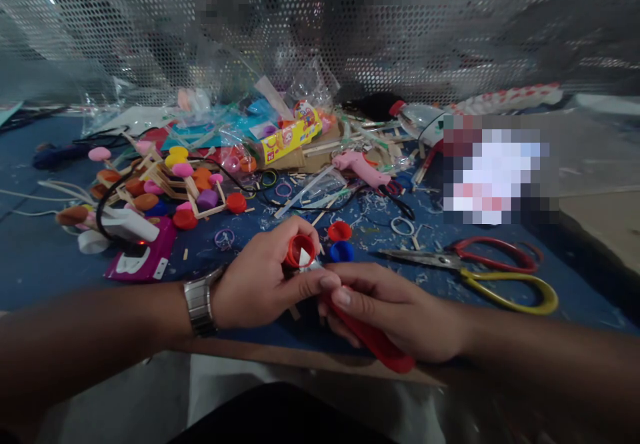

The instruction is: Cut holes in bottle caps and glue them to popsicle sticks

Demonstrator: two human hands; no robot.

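Close to the table's front edge, my left hand (pixel 270 274) is closed around a red bottle cap (pixel 295 243), its hollow side facing up. My right hand (pixel 395 304) grips a red-handled cutter (pixel 383 347), the handle slanting down to the right under my fingers. Its pale pointed tip shows at the cap's opening, and my left thumb presses near the front of the tool. How deep the tip goes is hidden. Just beyond my hands lie another red cap (pixel 340 231) and a blue cap (pixel 342 252).
Large scissors (pixel 450 259) with red and yellow handles lie right of my hands. A pink glue gun (pixel 363 167) rests further back, its cord running across the table. Left are a purple power strip (pixel 163 251) and stick-and-cap constructions (pixel 170 181). A perforated metal panel (pixel 320 24) stands behind.
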